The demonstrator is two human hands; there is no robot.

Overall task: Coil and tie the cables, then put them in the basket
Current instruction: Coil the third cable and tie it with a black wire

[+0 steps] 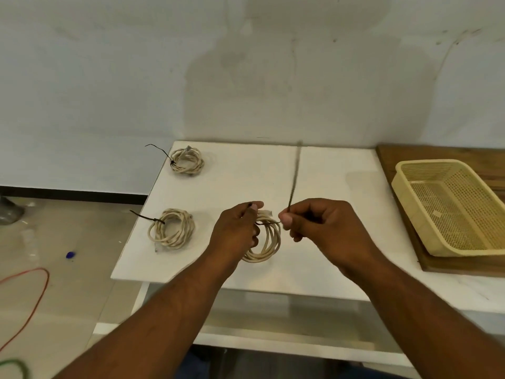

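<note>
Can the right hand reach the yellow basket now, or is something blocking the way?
Probably yes, but not yet: the table between the right hand and the basket is bare, though that hand is pinching the black tie around the coil.

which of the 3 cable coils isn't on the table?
The coil in the left hand, middle coil, with a tie being pulled by the right hand. The two left coils lie tied.

Perforated plastic basket [448,206], wooden board [437,153], smooth white table [341,170]
</note>
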